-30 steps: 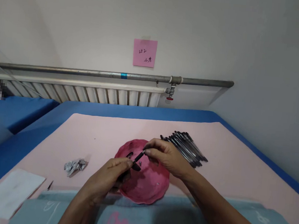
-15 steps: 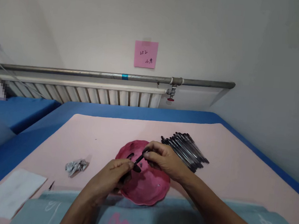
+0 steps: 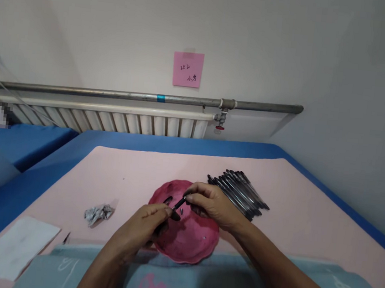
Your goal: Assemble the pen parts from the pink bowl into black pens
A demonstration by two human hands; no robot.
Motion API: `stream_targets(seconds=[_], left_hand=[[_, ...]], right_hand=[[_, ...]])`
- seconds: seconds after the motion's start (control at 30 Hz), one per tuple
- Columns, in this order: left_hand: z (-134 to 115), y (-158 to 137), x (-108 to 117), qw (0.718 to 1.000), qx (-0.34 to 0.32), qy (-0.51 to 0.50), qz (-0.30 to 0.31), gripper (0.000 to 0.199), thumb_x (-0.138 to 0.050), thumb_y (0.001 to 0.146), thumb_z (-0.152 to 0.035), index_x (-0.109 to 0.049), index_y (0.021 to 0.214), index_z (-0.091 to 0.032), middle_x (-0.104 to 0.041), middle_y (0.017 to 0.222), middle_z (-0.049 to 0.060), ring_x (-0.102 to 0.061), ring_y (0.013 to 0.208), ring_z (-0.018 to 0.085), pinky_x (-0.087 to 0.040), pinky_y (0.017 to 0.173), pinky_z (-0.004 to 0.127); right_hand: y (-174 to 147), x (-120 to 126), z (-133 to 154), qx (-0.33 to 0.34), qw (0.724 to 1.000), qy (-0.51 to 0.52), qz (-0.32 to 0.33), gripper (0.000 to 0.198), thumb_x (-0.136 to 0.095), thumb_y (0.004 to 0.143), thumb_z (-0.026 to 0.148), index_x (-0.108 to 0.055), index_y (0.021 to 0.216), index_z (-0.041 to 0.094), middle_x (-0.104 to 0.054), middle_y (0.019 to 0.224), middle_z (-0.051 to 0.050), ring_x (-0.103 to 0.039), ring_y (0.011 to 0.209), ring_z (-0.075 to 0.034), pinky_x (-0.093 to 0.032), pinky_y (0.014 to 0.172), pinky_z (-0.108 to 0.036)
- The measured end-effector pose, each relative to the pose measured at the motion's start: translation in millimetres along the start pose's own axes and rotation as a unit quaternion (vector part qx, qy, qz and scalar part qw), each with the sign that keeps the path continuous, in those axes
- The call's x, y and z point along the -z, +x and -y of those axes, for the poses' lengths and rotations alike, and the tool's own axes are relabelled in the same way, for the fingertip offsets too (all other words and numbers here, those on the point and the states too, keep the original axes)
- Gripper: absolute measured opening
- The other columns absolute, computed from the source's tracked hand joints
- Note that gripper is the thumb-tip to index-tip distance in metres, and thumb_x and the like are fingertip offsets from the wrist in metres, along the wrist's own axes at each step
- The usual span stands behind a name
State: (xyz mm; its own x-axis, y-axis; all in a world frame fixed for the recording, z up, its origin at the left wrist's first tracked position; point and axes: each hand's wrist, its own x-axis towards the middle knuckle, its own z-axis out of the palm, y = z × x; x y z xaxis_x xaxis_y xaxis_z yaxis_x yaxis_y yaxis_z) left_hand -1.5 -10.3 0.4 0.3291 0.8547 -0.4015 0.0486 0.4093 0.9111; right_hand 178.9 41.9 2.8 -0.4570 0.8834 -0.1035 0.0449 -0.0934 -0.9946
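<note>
Over a round pink plate (image 3: 189,242) with a wavy rim, both hands hold a black pen (image 3: 179,203). My left hand (image 3: 148,224) is closed round its lower left part, thumb on top. At the upper right end, the fingertips of my right hand (image 3: 207,203) pinch the pen. Dark stains show on the fingers of both hands. Small dark parts (image 3: 181,211) lie in the plate beneath the pen. Just beyond my right hand, a row of several black pens (image 3: 238,194) lies side by side on the pink sheet.
A crumpled grey paper or tissue (image 3: 98,214) lies left of the plate. Farther left are a white sheet (image 3: 14,248) and a small dark pointed piece (image 3: 66,238). Teal cloth (image 3: 89,270) covers the near edge. A radiator (image 3: 153,125) and pipe (image 3: 122,95) run along the wall.
Both hands stay almost in place with the pen between them. The right fingers have shifted only very slightly at the pen's end.
</note>
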Motion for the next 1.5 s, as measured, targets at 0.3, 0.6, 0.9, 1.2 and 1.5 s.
stream_targets(seconds=[0.3,0.6,0.9,1.2,1.5], left_hand=[[0.8,0.7,0.7,1.000,-0.006,0.017,-0.007,0.028,-0.044,0.079,-0.041,-0.056,0.077,-0.016,-0.029,0.048,-0.009,-0.017,0.041,0.005,-0.010,0.038,0.020],[3.4,4.7,2.5,0.997,-0.044,0.061,-0.034,0.029,-0.045,0.078,-0.043,-0.052,0.070,-0.016,-0.028,0.047,-0.009,-0.019,0.041,0.005,-0.011,0.038,0.020],[2.5,6.1,21.0,0.975,-0.080,0.039,-0.202,0.028,-0.048,0.073,-0.046,-0.052,0.071,-0.018,-0.034,0.050,-0.008,-0.024,0.040,0.006,-0.014,0.039,0.020],[2.3,9.5,16.8,0.977,-0.079,0.084,-0.178,0.029,-0.048,0.073,-0.046,-0.051,0.067,-0.018,-0.034,0.048,-0.008,-0.025,0.041,0.007,-0.017,0.040,0.022],[7.5,9.3,18.8,0.976,-0.129,0.141,-0.109,0.027,-0.045,0.078,-0.041,-0.055,0.070,-0.017,-0.038,0.056,-0.005,-0.032,0.052,0.009,-0.024,0.049,0.022]], right_hand=[[1.3,-3.0,-1.9,0.004,1.000,0.017,-0.011,0.015,-0.060,0.071,0.029,-0.055,0.071,0.015,-0.048,0.052,0.007,-0.040,0.041,-0.003,-0.027,0.039,-0.016],[2.6,-5.5,-2.6,0.002,0.999,0.018,-0.030,0.013,-0.060,0.070,0.025,-0.053,0.072,0.015,-0.048,0.053,0.007,-0.040,0.041,-0.003,-0.027,0.038,-0.016],[17.5,-22.4,-24.8,0.252,0.865,-0.434,0.031,0.021,-0.046,0.079,0.011,-0.059,0.094,0.016,-0.061,0.099,-0.006,-0.052,0.094,-0.017,-0.039,0.086,-0.034],[21.8,-27.6,-45.6,0.232,0.768,-0.596,0.023,0.021,-0.039,0.082,0.009,-0.060,0.082,0.012,-0.061,0.085,-0.011,-0.052,0.081,-0.022,-0.039,0.075,-0.039],[15.4,4.7,-15.1,0.247,0.863,-0.431,-0.097,0.022,-0.040,0.087,0.018,-0.052,0.105,0.018,-0.060,0.096,-0.007,-0.055,0.088,-0.016,-0.044,0.080,-0.030]])
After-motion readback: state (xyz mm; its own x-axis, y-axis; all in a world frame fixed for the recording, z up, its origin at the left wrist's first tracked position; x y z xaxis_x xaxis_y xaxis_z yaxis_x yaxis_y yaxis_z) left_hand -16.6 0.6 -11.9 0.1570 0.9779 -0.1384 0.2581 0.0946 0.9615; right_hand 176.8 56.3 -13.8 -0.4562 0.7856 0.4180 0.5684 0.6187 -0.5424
